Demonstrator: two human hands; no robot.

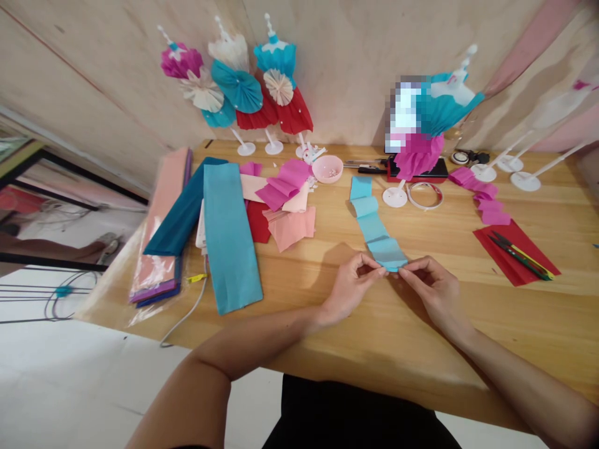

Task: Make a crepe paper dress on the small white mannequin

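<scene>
A light blue strip of crepe paper (374,227) runs across the wooden table toward me, with creases along its length. Its near end is folded over in narrow pleats. My left hand (353,284) pinches the left corner of that folded end between thumb and finger. On the opposite corner, my right hand (433,290) grips the same strip in a pinch. Beyond the strip stands a small dress form (435,103) dressed in blue and magenta crepe paper. A roll of tape (425,196) lies by its base.
Left are a folded blue crepe sheet (231,237), a plastic-wrapped paper stack (161,218) and pink scraps (290,227). A pink bowl (327,169) sits mid-table. Several dressed stands (281,81) line the wall. Thread snips (521,257) rest on red paper (496,255) at right.
</scene>
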